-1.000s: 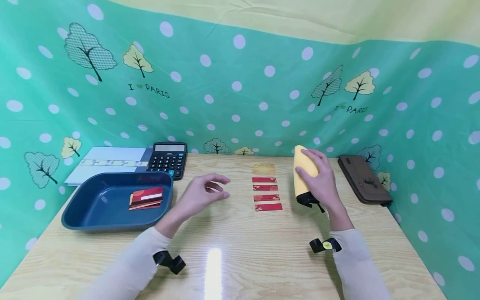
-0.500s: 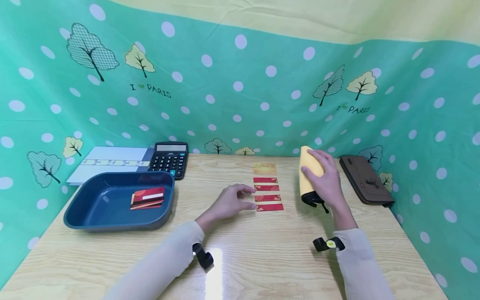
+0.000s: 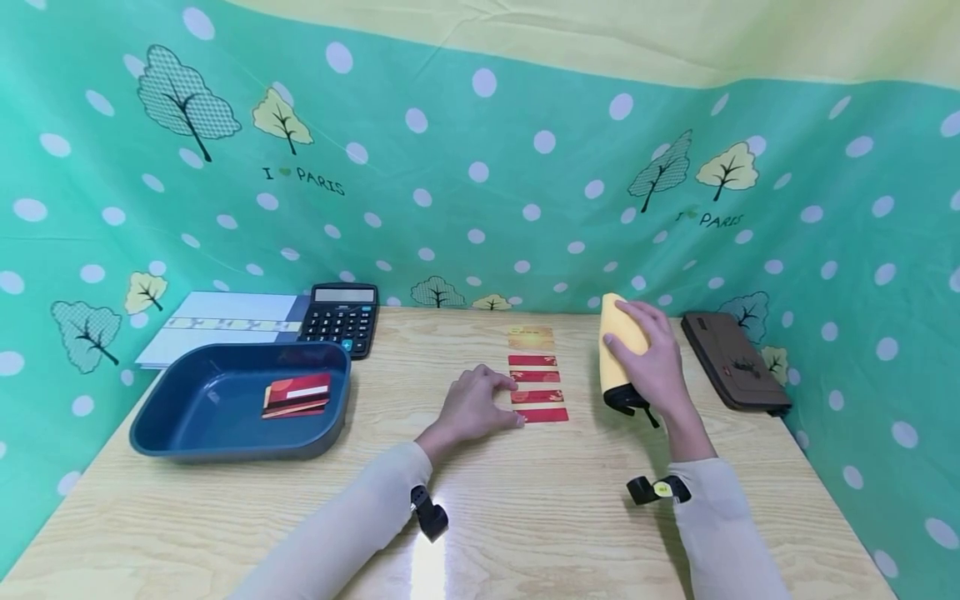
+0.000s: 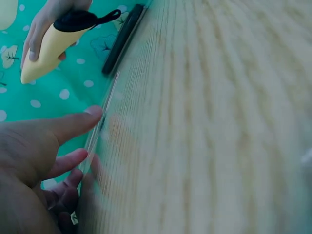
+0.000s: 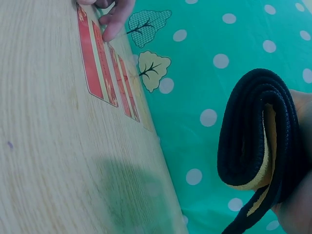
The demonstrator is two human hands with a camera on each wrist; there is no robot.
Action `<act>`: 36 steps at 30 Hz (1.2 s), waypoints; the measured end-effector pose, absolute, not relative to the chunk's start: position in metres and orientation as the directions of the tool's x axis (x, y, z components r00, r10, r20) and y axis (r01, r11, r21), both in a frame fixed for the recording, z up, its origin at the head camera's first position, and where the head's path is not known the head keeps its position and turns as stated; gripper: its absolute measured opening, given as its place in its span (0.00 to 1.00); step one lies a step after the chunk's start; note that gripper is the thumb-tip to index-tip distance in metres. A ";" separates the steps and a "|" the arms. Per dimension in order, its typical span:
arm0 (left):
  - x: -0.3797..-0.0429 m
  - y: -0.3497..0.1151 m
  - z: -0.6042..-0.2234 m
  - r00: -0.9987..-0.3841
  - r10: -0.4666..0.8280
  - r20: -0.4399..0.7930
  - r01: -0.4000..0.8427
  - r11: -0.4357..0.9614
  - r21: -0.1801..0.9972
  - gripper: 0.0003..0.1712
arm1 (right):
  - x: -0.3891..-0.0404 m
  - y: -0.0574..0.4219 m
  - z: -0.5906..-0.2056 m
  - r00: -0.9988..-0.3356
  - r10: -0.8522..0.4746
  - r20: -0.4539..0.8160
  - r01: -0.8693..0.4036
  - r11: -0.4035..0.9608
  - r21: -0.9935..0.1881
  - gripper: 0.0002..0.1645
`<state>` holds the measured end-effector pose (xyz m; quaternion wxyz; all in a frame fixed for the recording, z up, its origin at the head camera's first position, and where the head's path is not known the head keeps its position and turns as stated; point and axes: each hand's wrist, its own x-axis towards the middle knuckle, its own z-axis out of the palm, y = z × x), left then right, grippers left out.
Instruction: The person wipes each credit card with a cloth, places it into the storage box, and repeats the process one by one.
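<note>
My left hand (image 3: 474, 406) reaches over the left end of flat red-banded cards (image 3: 540, 397) on the table. In the right wrist view its fingertips touch or nearly touch the nearest card (image 5: 95, 68); whether they pinch it cannot be told. A gold card (image 3: 530, 337) lies just beyond the red ones. My right hand (image 3: 654, 354) grips a folded yellow cloth (image 3: 618, 342) with black edging and a loop, held above the table right of the cards. The right wrist view shows the cloth's folded black edge (image 5: 243, 126) end-on.
At left a blue tray (image 3: 225, 448) holds several cards (image 3: 298, 393). Behind it are a black calculator (image 3: 341, 319) and a pale flat folder (image 3: 217, 310). A brown zipped wallet (image 3: 735, 360) lies at far right. A polka-dot curtain (image 3: 480, 208) hangs behind the table.
My left hand has moved right from beside the tray to the cards and lowered onto their left end. My right hand, still holding the cloth, shifted slightly right.
</note>
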<state>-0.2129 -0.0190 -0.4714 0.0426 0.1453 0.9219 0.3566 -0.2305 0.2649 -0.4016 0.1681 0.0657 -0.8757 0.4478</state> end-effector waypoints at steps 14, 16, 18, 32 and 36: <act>-0.212 -0.019 -0.455 -0.925 0.378 -0.043 0.273 0.737 0.619 0.24 | -0.230 0.264 -0.404 -0.934 0.021 0.356 -0.274 0.597 -0.754 0.35; -0.211 -0.020 -0.454 -0.922 0.386 -0.046 0.275 0.730 0.625 0.25 | -0.230 0.264 -0.404 -0.934 0.021 0.357 -0.275 0.598 -0.753 0.35; -0.211 -0.020 -0.455 -0.920 0.390 -0.040 0.279 0.722 0.633 0.25 | -0.230 0.264 -0.405 -0.934 0.020 0.357 -0.275 0.598 -0.753 0.35; -0.213 -0.035 -0.452 -0.905 0.423 0.047 0.280 0.509 0.814 0.25 | -0.231 0.260 -0.408 -0.937 0.011 0.348 -0.275 0.590 -0.759 0.35; -0.213 -0.053 -0.439 -0.929 0.369 0.035 0.192 0.397 0.898 0.25 | -0.232 0.255 -0.409 -0.936 -0.007 0.352 -0.290 0.584 -0.758 0.34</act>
